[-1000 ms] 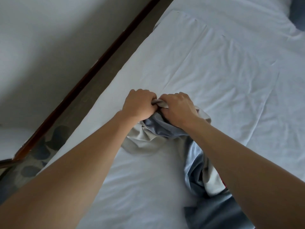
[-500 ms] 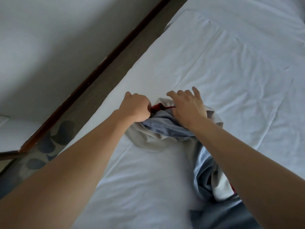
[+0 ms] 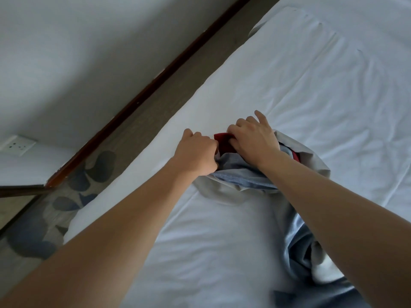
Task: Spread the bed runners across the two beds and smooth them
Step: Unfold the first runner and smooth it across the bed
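Observation:
A bunched bed runner point(image 3: 242, 176), blue-grey with a pale lining and a red strip, lies crumpled on the white sheet of the bed point(image 3: 311, 90). Its far end is gathered between my hands and its tail trails toward the lower right under my right forearm. My left hand point(image 3: 195, 152) is fisted, gripping the runner's edge on the left of the bunch. My right hand point(image 3: 253, 136) lies on top of the bunch, its first fingers curled over the red strip point(image 3: 224, 142) and its outer fingers stretched onto the sheet.
The bed's left edge runs diagonally from lower left to upper right. Beside it lies a strip of patterned carpet point(image 3: 73, 187), then a dark wooden skirting point(image 3: 142, 94) below a white wall. A wall socket point(image 3: 17, 145) sits at the far left.
The red strip has come out from inside the bunch. My right hand has gone from a tight fist to looser fingers over the red strip. Both hands have shifted slightly up the bed.

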A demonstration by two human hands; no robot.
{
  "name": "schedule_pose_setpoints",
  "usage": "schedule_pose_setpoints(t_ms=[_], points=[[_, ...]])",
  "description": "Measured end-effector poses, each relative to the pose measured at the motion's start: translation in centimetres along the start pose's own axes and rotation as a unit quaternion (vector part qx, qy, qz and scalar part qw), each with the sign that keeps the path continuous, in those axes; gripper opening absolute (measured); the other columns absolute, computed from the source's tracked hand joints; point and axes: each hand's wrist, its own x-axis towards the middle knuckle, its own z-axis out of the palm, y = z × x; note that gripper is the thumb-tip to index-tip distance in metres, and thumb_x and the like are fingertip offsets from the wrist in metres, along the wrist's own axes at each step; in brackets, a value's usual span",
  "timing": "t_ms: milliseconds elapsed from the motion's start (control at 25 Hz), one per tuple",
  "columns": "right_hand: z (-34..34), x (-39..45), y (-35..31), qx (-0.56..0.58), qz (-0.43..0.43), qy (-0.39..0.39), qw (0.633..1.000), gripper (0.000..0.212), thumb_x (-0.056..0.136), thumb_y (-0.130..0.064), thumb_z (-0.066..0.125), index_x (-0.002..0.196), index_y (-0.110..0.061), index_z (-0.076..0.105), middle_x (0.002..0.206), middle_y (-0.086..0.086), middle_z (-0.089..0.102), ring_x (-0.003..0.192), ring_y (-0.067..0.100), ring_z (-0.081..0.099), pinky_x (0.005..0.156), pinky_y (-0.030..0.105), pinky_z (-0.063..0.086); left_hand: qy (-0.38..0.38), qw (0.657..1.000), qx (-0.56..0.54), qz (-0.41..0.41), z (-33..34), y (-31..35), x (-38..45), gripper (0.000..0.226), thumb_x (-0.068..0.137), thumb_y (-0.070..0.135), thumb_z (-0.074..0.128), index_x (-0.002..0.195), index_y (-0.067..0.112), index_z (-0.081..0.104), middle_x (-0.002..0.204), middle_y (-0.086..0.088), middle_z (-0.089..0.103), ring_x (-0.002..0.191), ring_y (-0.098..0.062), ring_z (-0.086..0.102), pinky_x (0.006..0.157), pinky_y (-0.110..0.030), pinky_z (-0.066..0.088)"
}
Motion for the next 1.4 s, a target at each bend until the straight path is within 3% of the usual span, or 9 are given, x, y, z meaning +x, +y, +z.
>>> schedule_pose_setpoints(t_ms=[280,440,560,640,840,1000,1120,1280,1400], points=[[-0.4,3.1,1.5,-0.038,0.062,-0.030,0.997,0.027,0.102,-0.025,0.039,0.107,-0.020,0.065,0.100,0.007,0.071,0.106,0.030,0.061,0.119,0.051,0.022,0.047,0.997,0.060,0.002,3.3,-0.9,-4.0,0.011,0.081,0.014,0.058,0.078,0.024,0.063,0.076,0.002,0.063,0.080,-0.023,0.046,0.081,-0.036,0.025],[0.2,4.3,2.1,-0.018,0.140,-0.011,0.990,0.024,0.099,-0.019,0.042,0.113,-0.015,0.060,0.106,0.012,0.070,0.107,0.034,0.060,0.116,0.052,0.026,0.077,0.997,0.006,0.002,6.7,-1.0,-9.1,0.014,0.083,0.032,0.060,0.078,0.022,0.068,0.072,0.002,0.065,0.079,-0.025,0.056,0.084,-0.039,0.034],[1.0,4.2,0.3,0.021,0.078,0.014,0.997,0.046,0.092,-0.012,0.049,0.138,-0.019,0.049,0.133,0.012,0.059,0.124,0.034,0.053,0.120,0.054,0.023,0.103,0.993,-0.032,-0.041,6.6,-1.4,-9.0,0.041,0.098,0.040,0.041,0.075,0.022,0.070,0.072,0.004,0.061,0.077,-0.021,0.051,0.082,-0.038,0.035],[1.4,3.6,-0.9,-0.002,-0.027,0.003,1.000,0.053,0.089,-0.012,0.057,0.140,-0.024,0.049,0.145,0.011,0.049,0.136,0.032,0.044,0.122,0.054,0.018,0.110,0.991,-0.019,-0.069,5.7,-1.8,-7.6,0.035,0.096,0.036,0.044,0.078,0.020,0.069,0.076,0.003,0.059,0.079,-0.021,0.050,0.082,-0.038,0.033],[2.2,2.7,-1.7,-0.041,-0.142,-0.026,0.989,0.026,0.088,-0.018,0.062,0.112,-0.021,0.071,0.126,0.006,0.063,0.125,0.030,0.050,0.121,0.053,0.021,0.013,0.996,-0.016,-0.083,5.3,-0.4,-5.8,0.020,0.091,0.035,0.052,0.082,0.019,0.048,0.071,0.004,0.044,0.080,-0.023,0.050,0.088,-0.039,0.030],[2.5,2.6,-1.1,-0.080,-0.167,-0.040,0.982,0.021,0.092,-0.023,0.056,0.107,-0.022,0.070,0.110,0.003,0.066,0.113,0.028,0.053,0.120,0.052,0.023,-0.069,0.995,-0.013,-0.064,5.8,0.0,-6.1,0.024,0.093,0.029,0.051,0.071,0.022,0.045,0.062,0.004,0.046,0.061,-0.015,0.040,0.097,-0.038,0.029],[2.2,2.9,-0.4,-0.109,-0.138,-0.015,0.984,0.018,0.092,-0.023,0.056,0.104,-0.019,0.069,0.104,0.006,0.066,0.109,0.030,0.055,0.118,0.053,0.026,-0.068,0.995,-0.023,-0.064,4.8,-1.0,-6.5,0.013,0.091,0.020,0.051,0.079,0.022,0.057,0.065,0.004,0.054,0.065,-0.016,0.047,0.098,-0.037,0.032],[1.4,3.2,0.3,-0.077,-0.003,0.014,0.997,0.022,0.093,-0.019,0.050,0.108,-0.017,0.067,0.109,0.009,0.064,0.114,0.033,0.055,0.120,0.056,0.019,-0.060,0.995,0.004,-0.086,3.1,-3.3,-7.2,0.016,0.089,0.022,0.051,0.079,0.023,0.064,0.074,0.005,0.064,0.074,-0.016,0.053,0.088,-0.034,0.027],[1.2,2.6,-1.7,0.039,-0.080,-0.019,0.996,0.041,0.086,-0.018,0.051,0.125,-0.023,0.064,0.130,0.005,0.061,0.130,0.028,0.047,0.124,0.052,0.012,-0.103,0.983,-0.074,-0.133,2.6,-3.5,-6.3,0.030,0.091,0.023,0.041,0.065,0.020,0.054,0.071,0.004,0.059,0.068,-0.014,0.048,0.085,-0.035,0.028]])
